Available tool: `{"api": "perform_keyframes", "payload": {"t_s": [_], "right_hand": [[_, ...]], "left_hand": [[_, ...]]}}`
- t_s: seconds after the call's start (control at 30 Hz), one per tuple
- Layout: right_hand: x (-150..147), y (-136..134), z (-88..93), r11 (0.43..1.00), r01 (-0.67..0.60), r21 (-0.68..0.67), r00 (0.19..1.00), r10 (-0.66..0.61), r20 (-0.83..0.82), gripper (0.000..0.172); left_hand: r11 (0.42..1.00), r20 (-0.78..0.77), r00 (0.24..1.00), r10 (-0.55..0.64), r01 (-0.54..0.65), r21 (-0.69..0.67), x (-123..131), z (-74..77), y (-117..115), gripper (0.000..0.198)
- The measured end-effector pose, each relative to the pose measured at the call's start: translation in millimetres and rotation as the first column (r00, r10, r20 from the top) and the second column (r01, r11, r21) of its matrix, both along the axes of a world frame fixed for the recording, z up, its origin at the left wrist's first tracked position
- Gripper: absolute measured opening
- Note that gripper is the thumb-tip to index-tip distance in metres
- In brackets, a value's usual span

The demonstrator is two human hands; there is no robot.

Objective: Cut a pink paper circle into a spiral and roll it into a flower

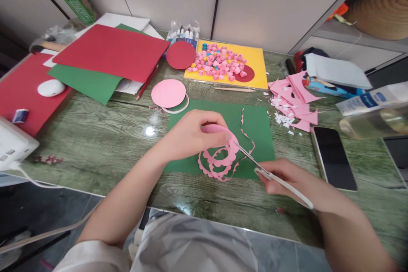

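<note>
Pale cloth of a sleeve lies nearest, and from it the bare left forearm runs up to the left hand, whose thumb and forefinger are clamped together on pink paper. That paper is directly at the left fingertips, so the left hand is the nearer one; from the right hand it lies up and to the left. The right fingers are closed around the pale handles of the scissors, whose long axis slants up-left, slim metal blades meeting the paper's right edge; how far the blades are parted I cannot tell. Thin and matt, the paper hangs in curling loops with a scalloped border. Just beside it, a ragged pink trimming wriggles over a smooth green sheet on the glossy, wood-grained table. Farther out come a flat pink disc partly over a white loop, a slim wooden stick, and a yellow sheet heaped with small, curled paper rosettes. Angular pink scraps and a dark-screened phone lie off to the right.
</note>
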State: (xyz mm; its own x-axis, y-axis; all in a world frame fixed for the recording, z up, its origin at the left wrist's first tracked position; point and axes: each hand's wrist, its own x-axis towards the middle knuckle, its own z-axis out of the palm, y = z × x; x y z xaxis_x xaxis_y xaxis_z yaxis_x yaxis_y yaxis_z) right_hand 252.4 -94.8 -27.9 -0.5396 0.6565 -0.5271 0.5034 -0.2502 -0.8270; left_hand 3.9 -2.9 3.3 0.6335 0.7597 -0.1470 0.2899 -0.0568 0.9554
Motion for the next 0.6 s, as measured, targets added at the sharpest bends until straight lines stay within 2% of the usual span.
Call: {"api": "perform_keyframes", "payload": {"t_s": [0.43,0.6], "right_hand": [[2.0,0.6,2.3,0.997,-0.075,0.012,0.995,0.074,0.073,0.043],[1.0,0.9,3.7,0.992,-0.115,0.045,0.985,0.108,0.133,0.041]], "left_hand": [[0.999,-0.063,0.997,-0.038,0.039,0.024,0.4,2.1,-1.0,0.010],[0.995,-0.075,0.994,-0.084,0.080,-0.053,-0.9,1.0,-1.3,0.008]]}}
